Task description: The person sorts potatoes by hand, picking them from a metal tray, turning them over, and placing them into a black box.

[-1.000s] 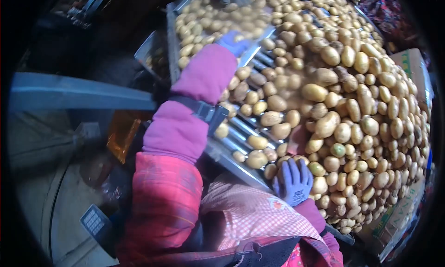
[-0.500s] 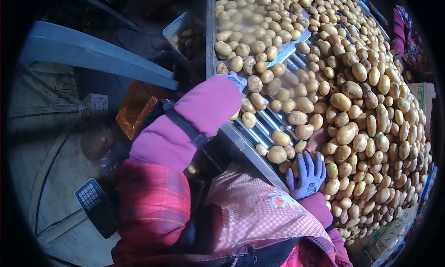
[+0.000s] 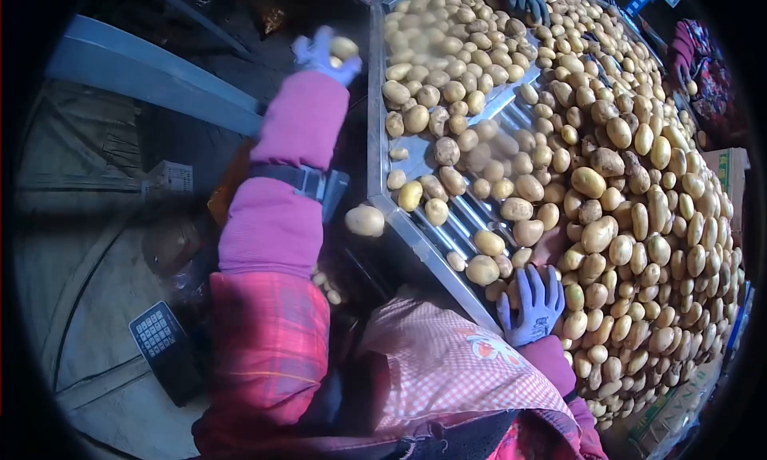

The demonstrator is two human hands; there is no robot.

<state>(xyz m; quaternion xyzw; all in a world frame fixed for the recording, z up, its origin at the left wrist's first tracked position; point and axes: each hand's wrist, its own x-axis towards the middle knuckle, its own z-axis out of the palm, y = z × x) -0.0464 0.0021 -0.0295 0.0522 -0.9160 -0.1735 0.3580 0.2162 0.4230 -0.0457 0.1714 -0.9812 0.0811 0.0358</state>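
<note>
While my left hand (image 3: 326, 56) pinches one potato (image 3: 344, 47) outside the metal rim (image 3: 375, 124), my right hand (image 3: 534, 306) lies spread against the heap (image 3: 657, 250), perhaps steadying it.

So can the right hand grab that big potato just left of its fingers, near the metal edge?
Probably yes. The right hand is open and close, and the big potato has nothing on top. Only smaller potatoes sit between.

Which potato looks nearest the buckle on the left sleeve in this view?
The large pale potato just outside the metal rim, by itself; most others lie inside.
</note>
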